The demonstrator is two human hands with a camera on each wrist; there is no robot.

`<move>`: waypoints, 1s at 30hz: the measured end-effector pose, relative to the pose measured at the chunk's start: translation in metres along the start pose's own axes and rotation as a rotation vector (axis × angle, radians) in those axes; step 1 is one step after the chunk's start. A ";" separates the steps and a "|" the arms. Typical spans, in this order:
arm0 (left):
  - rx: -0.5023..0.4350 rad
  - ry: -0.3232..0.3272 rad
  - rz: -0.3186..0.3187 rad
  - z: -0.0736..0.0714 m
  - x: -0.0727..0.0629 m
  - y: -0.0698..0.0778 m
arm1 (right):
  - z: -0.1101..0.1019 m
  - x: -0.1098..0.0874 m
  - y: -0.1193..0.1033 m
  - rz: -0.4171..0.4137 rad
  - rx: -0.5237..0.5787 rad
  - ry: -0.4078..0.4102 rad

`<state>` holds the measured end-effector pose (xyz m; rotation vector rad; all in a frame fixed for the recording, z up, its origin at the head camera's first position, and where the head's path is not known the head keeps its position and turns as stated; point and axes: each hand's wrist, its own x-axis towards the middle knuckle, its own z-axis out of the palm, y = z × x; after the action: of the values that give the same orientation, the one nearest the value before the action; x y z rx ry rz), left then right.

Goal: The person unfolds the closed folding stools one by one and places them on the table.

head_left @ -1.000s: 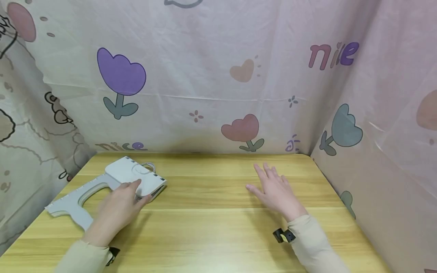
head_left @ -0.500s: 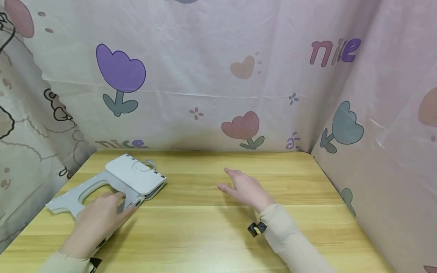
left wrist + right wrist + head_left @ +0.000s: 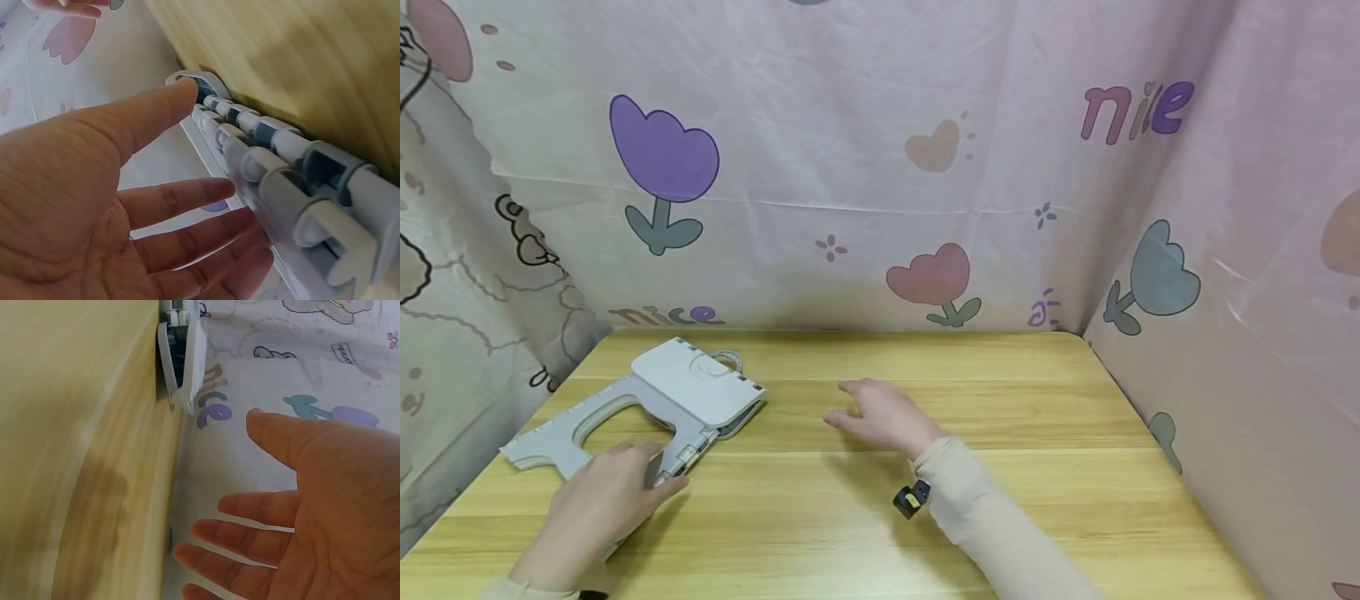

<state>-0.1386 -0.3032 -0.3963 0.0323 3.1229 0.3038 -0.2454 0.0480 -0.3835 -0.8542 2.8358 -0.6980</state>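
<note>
A white and grey folded plastic stool lies flat on the left part of the wooden table, its cut-out leg panel pointing left and nearer. My left hand is at the stool's near side, over the hinged edge. In the left wrist view the thumb reaches along the row of hinge knuckles, and the fairly straight fingers lie at the panel's face; firm contact cannot be made out. My right hand hovers above the table, right of the stool, fingers spread and holding nothing. The right wrist view shows its palm.
A wooden table spans the lower view. Patterned curtains hang behind it and at both sides. A thin looped handle sticks out from the stool's far side.
My left hand has slid nearer and left along the stool, from its white top to the hinged edge. My right hand has moved left across the table toward the stool. The stool stays put.
</note>
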 end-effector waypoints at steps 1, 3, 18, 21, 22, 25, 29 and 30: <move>-0.002 -0.009 -0.005 0.001 0.000 -0.001 | 0.002 0.003 -0.002 0.000 0.002 -0.006; -0.004 -0.011 -0.012 0.002 -0.001 -0.003 | 0.006 0.008 -0.006 0.002 0.007 -0.024; 0.013 0.073 0.005 0.012 -0.005 -0.007 | 0.032 0.047 -0.035 0.008 -0.021 -0.133; 0.023 0.078 0.014 0.012 -0.006 -0.007 | 0.036 0.051 -0.040 0.013 -0.022 -0.142; 0.024 0.080 0.018 0.012 -0.007 -0.007 | 0.036 0.051 -0.042 0.015 -0.021 -0.145; 0.023 0.093 0.030 0.011 -0.007 -0.005 | 0.039 0.053 -0.046 0.019 -0.008 -0.147; 0.016 0.087 0.032 0.012 -0.007 -0.002 | 0.043 0.055 -0.047 0.018 0.021 -0.145; 0.015 0.087 0.033 0.012 -0.007 -0.002 | 0.043 0.055 -0.047 0.019 0.028 -0.145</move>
<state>-0.1311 -0.3026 -0.4082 0.0723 3.2138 0.2898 -0.2579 -0.0341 -0.3986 -0.8371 2.6960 -0.6432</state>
